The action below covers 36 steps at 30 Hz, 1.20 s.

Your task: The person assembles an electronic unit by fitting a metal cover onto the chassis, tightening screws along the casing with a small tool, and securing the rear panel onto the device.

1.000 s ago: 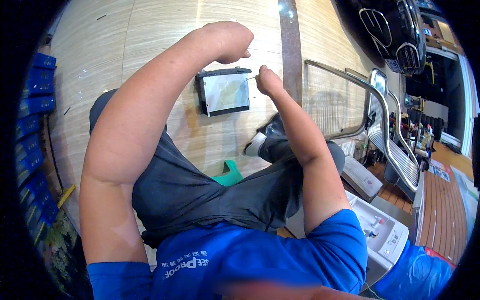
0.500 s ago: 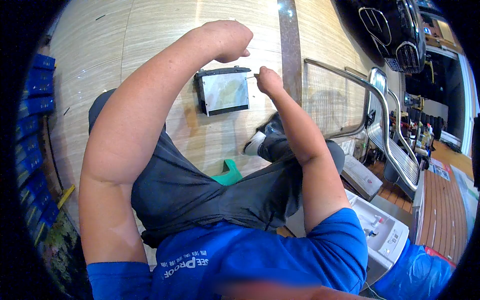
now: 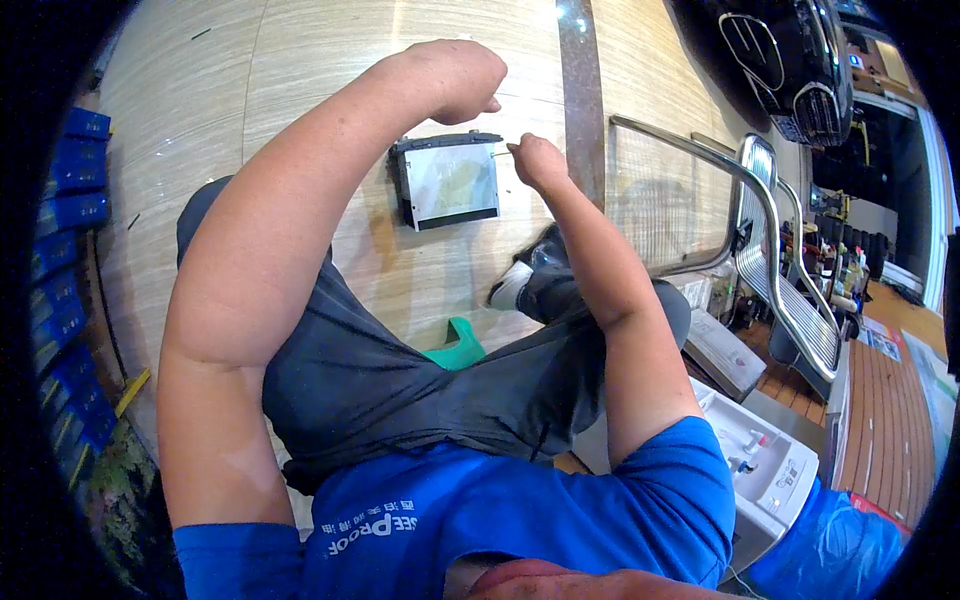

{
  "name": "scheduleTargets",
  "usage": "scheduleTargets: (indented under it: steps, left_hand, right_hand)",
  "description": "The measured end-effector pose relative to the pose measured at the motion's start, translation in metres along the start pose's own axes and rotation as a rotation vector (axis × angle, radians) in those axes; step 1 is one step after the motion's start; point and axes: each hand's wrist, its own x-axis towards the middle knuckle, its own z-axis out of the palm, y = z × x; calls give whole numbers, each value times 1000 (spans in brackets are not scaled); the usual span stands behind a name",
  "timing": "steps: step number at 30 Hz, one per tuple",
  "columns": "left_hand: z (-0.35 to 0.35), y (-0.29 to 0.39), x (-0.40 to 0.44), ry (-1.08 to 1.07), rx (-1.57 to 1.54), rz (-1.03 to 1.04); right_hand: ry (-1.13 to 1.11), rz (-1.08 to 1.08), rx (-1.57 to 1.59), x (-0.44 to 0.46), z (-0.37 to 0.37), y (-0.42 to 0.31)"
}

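Observation:
A black box-shaped device (image 3: 451, 183) with a pale, glossy top panel lies on the tiled floor. Just above its far edge, my left hand (image 3: 468, 85) is closed with the knuckles up; its fingers are mostly hidden, and what they hold, if anything, cannot be made out. My right hand (image 3: 538, 161) is closed beside the device's far right corner. Its fingertips pinch a thin, dark tool (image 3: 511, 149), whose fine tip points toward the device's right side.
A green plastic piece (image 3: 459, 346) lies between my legs, near my shoe (image 3: 512, 286). Metal-framed seating (image 3: 752, 205) stands at right, below a black car front (image 3: 797, 75). Blue boxes (image 3: 78, 210) line the left. A white basin-like unit (image 3: 755, 455) sits lower right.
Both hands have stayed almost in place. The thin tool in my right hand has shifted slightly in angle. The device has not visibly moved.

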Motion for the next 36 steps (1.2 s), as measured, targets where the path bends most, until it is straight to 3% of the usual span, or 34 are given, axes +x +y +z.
scheduleTargets:
  steps: [3,7,16,25,30,36]
  left_hand:
    - [-4,-2,-3,5,-11,22]
    - [-4,0,-3,9,0,33]
    - [-5,1,-4,10,6,4]
    - [-3,2,-4,21,6,0]
    - [-2,0,-5,73,-5,26]
    - [-5,-3,-2,3,-39,33]
  right_hand:
    - [122,-12,2,5,12,2]
    - [77,-89,15,4,9,5]
    - [84,-7,-24,6,11,0]
    - [-77,60,-58,0,-3,-1]
    - [59,-42,68,7,28,10]
    - [5,-185,99,6,43,17]
